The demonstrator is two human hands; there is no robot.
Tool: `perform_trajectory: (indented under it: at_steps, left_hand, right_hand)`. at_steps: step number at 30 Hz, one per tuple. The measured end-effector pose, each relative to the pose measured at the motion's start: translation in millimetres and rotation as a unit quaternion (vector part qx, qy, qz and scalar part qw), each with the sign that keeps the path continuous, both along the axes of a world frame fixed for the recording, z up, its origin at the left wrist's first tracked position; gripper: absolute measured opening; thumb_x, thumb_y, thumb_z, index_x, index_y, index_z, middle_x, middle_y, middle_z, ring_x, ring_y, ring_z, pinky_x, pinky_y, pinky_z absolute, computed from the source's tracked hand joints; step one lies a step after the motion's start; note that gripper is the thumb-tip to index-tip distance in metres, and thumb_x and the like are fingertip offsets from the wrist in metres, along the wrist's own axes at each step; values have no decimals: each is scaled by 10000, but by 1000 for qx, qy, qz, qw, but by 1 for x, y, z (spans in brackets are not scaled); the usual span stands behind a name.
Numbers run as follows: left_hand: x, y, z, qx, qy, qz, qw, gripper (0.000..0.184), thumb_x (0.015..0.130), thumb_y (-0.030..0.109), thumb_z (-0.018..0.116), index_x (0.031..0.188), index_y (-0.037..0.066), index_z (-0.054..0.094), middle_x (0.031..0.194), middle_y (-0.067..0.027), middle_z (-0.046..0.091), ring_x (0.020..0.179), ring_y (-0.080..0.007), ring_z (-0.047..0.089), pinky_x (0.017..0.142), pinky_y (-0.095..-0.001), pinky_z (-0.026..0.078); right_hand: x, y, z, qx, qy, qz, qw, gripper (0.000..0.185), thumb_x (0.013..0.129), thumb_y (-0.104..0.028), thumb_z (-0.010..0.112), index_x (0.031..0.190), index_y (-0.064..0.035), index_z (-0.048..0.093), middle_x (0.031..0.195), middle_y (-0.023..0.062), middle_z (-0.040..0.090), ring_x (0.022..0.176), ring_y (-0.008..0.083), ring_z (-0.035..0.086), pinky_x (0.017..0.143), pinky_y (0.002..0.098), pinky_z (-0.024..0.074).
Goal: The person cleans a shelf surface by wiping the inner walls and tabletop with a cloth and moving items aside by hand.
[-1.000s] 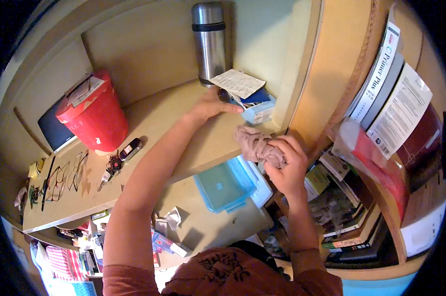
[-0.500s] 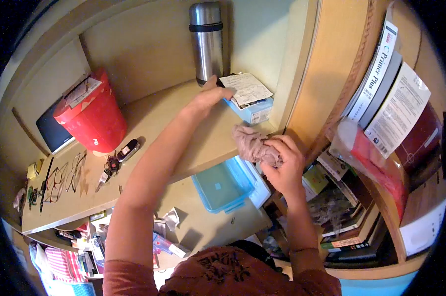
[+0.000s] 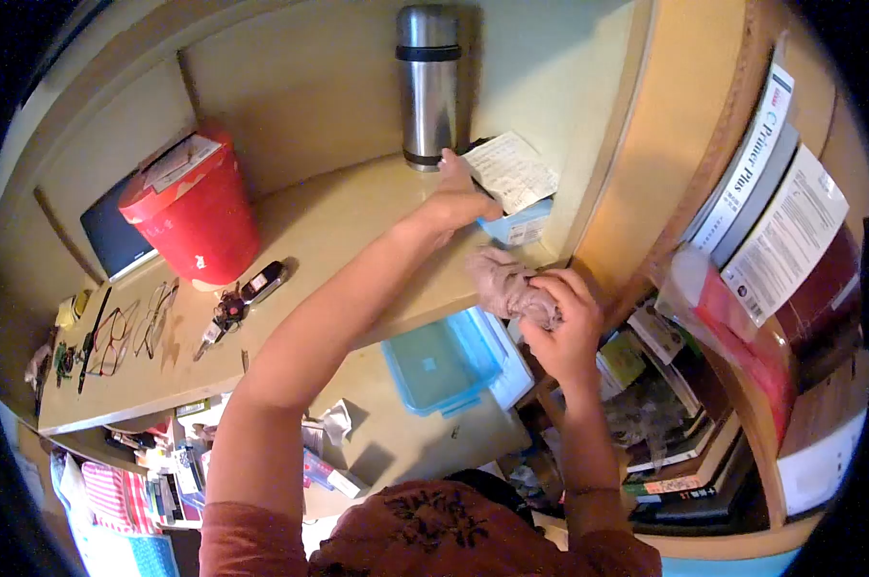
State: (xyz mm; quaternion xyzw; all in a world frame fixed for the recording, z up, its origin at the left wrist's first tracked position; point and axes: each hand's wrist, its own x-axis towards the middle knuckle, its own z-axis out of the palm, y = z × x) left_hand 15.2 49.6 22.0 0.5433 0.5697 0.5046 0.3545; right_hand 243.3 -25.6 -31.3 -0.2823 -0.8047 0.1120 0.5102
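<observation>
In the head view, a crumpled cloth (image 3: 500, 279) is clamped between the thumb and fingers of the right hand (image 3: 567, 322), at the front edge of the shelf (image 3: 352, 226), near its right end. The light-blue box (image 3: 519, 228), near the back right corner, is touched by the left hand (image 3: 458, 200), whose thumb and visible finger are spread apart; its other fingers cannot be made out. The handwriting on the paper (image 3: 513, 171) over the box is too small to be read, and the box's contents are mostly covered. A steel flask (image 3: 428, 111) is stood upright by the back edge. "C Primer Plus" can be read on a book spine (image 3: 756, 154); the fine print on the pale sheet (image 3: 785, 240) beside it cannot.
</observation>
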Motion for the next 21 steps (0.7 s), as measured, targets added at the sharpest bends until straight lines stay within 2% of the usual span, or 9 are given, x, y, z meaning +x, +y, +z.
perform_trajectory:
  at_steps: [1, 3, 4, 6, 9, 12, 17, 18, 21]
  left_hand:
    - [-2, 0, -2, 0, -1, 8, 1000, 1332, 536, 114, 760, 1462, -129, -167, 1567, -341, 18, 1485, -360, 69, 1177, -287, 168]
    - [-2, 4, -5, 6, 31, 35, 999, 1301, 572, 77, 753, 1477, -108, -163, 1447, -277, 358, 1316, -319, 404, 1061, -306, 370]
    - [-2, 6, -6, 19, 58, 49, 997, 1304, 571, 41, 734, 1468, -97, -203, 1423, -261, 405, 1308, -319, 422, 1050, -308, 384]
    - [-7, 5, -7, 23, 36, 46, 998, 1304, 572, 23, 725, 1463, -91, -220, 1409, -253, 426, 1293, -323, 438, 1046, -308, 389]
    - [-13, -4, -5, 34, -9, 18, 999, 1323, 566, 67, 745, 1468, -81, -211, 1545, -353, 129, 1463, -392, 153, 1172, -310, 204]
    - [-18, -17, 2, 26, -30, -7, 999, 1290, 586, 73, 745, 1480, -87, -171, 1519, -340, 222, 1431, -390, 245, 1152, -314, 266]
    - [-17, -63, 40, 8, 266, 90, 960, 1061, 678, 149, 722, 1503, -81, 96, 1510, -363, 222, 1395, -454, 307, 1134, -363, 335]
    - [-12, -89, 48, 75, 285, 103, 950, 839, 723, 101, 691, 1458, -48, 315, 1476, -318, 327, 1414, -432, 285, 1175, -409, 276]
    - [-29, -147, 47, 270, 389, 114, 874, 683, 715, 91, 697, 1345, -25, 460, 1462, -263, 372, 1374, -423, 350, 1142, -441, 315]
  right_hand:
    - [0, -1, 0, -12, 7, -2, 1000, 366, 630, -138, 707, 977, -29, 663, 1007, 135, 634, 914, 348, 626, 812, 411, 511]
    - [0, -2, -1, -4, -2, -4, 1000, 367, 630, -132, 703, 980, -28, 662, 1011, 136, 632, 917, 350, 625, 817, 412, 511]
    - [0, -2, -2, 3, -10, -17, 1000, 368, 630, -125, 700, 982, -26, 660, 1014, 136, 631, 920, 352, 624, 821, 412, 510]
    - [0, -2, -2, -2, -11, -11, 1000, 370, 630, -120, 698, 985, -27, 660, 1017, 137, 632, 924, 352, 624, 823, 413, 510]
    - [-3, -5, 1, -1, -12, -18, 1000, 373, 628, -113, 696, 989, -27, 662, 1024, 137, 635, 934, 351, 624, 828, 413, 509]
    - [-6, -11, 4, 14, -15, -37, 999, 374, 625, -108, 694, 989, -26, 664, 1038, 137, 637, 945, 349, 624, 839, 413, 507]
    - [-20, -20, 13, 65, 20, -36, 997, 380, 624, -100, 688, 994, -21, 661, 1065, 142, 633, 955, 348, 619, 865, 414, 499]
    - [-24, -22, 16, 77, 39, -39, 995, 383, 627, -99, 685, 1001, -19, 661, 1064, 147, 631, 957, 351, 617, 871, 412, 496]
    - [-40, -30, 27, 97, 55, -33, 993, 383, 652, -101, 679, 1025, -15, 660, 1064, 158, 623, 972, 360, 610, 884, 417, 488]
